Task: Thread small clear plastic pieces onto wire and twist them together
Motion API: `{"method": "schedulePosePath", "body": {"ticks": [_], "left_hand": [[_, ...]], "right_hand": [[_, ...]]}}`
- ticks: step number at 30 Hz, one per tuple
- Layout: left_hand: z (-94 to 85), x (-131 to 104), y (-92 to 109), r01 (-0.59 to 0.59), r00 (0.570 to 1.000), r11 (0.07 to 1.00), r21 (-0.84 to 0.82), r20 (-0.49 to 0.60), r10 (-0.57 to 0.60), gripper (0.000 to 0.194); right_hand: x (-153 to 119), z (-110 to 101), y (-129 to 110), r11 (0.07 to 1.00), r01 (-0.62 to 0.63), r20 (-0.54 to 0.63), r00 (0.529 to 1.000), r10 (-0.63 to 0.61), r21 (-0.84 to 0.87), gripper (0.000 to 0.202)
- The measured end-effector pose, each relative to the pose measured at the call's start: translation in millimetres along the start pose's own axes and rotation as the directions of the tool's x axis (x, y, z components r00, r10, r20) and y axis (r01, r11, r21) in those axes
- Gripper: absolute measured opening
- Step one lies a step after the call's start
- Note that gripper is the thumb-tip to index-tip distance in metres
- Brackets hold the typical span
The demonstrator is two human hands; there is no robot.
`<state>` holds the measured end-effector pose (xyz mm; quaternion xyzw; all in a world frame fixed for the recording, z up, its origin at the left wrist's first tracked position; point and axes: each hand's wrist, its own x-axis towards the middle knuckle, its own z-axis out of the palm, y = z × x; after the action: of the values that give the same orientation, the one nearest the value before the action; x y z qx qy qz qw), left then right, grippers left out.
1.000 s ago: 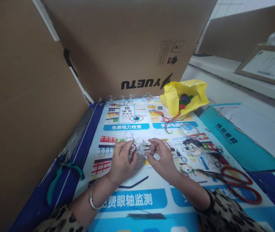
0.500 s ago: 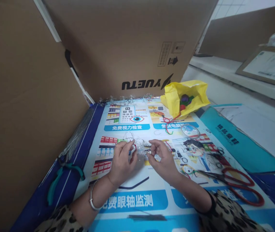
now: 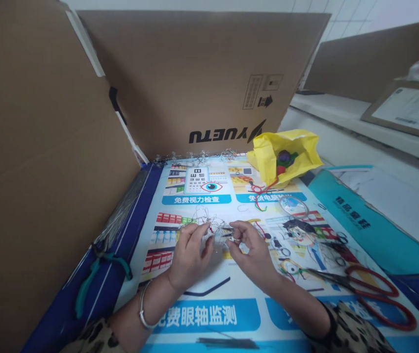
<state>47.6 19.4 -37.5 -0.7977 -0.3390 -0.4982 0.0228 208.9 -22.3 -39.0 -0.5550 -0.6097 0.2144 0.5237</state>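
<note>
Thin silvery wire (image 3: 204,214) lies in a loose tangle around my fingertips at the middle of the printed sheet. My left hand (image 3: 194,250) has its thumb and fingers bent together on part of this wire, where a bit of red shows. Just to the right, my right hand (image 3: 249,250) is curled, thumb near forefinger, with a fine piece of wire between the fingertips. The two hands are a small gap apart, palms facing each other. The exact ends of the wire are too small to make out.
Teal-handled pliers (image 3: 101,269) lie at the left, red-handled scissors (image 3: 371,289) at the right. Behind are a yellow bag (image 3: 264,154) with coloured thread and a clear ring (image 3: 293,206). Dark wire lengths (image 3: 227,342) lie in front. Cardboard (image 3: 195,73) stands at the back and left.
The view has tilted up slightly, so everything sits lower in the picture. My right fingertips have come closer together near the wire; my left hand has barely changed.
</note>
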Motion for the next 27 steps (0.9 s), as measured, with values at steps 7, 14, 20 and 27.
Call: {"method": "schedulePosePath", "body": {"ticks": [7,14,20,27], "left_hand": [[-1.0,-0.5,-0.7,-0.048,0.999,0.999,0.022,-0.014,0.048,0.040],[-0.2,-1.7,-2.0,-0.055,0.998,0.998,-0.005,-0.025,0.055,0.040],[-0.7,-1.9,-2.3,-0.051,0.998,0.999,-0.007,-0.027,0.051,0.038],[-0.9,-1.2,-3.4,-0.005,1.000,1.000,0.003,-0.003,0.005,0.034]], "right_hand": [[-1.8,-0.9,0.3,1.000,-0.006,0.003,1.000,0.006,-0.011,0.034],[-2.9,-1.7,-1.7,0.999,0.019,-0.006,1.000,-0.019,-0.029,0.030],[-2.4,-2.0,-3.0,0.999,0.024,-0.009,1.000,-0.024,-0.040,0.027],[-3.3,-3.0,-4.3,0.993,-0.083,0.035,0.996,0.081,0.080,0.024]]}}
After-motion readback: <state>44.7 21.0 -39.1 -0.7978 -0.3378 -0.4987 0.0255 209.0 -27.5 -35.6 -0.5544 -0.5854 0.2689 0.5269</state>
